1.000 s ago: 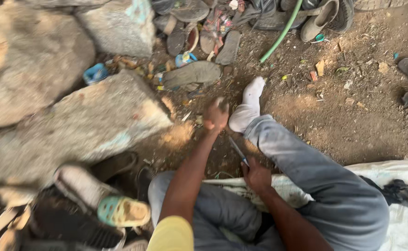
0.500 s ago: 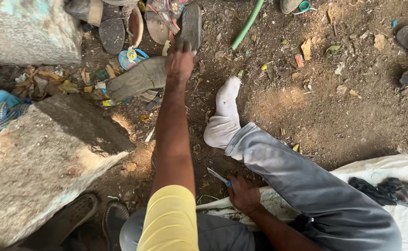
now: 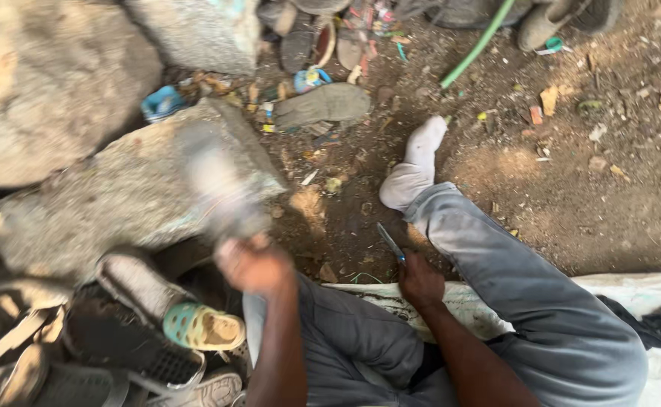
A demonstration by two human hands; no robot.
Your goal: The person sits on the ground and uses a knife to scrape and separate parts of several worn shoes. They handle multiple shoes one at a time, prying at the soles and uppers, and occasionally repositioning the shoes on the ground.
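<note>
I sit on bare dirt, my leg in grey trousers stretched out and ending in a white sock (image 3: pixel 417 167). My left hand (image 3: pixel 255 265) is raised near my knee and grips a grey flat object (image 3: pixel 217 188), smeared by motion, perhaps a shoe sole. By my thigh, my right hand (image 3: pixel 421 280) rests low and holds a small knife (image 3: pixel 390 243) with a blue handle, blade pointing away from me.
Large rocks (image 3: pixel 119 196) fill the left side. Worn shoes and sandals (image 3: pixel 187 324) are heaped at the lower left, and more soles (image 3: pixel 323 104) lie at the top by a green hose (image 3: pixel 481 41). A white sack (image 3: pixel 631 290) lies under my leg.
My left arm had reached out to the soles at the top; it has now swung back toward my body with a grey object in it. My right hand stayed put with the knife.
</note>
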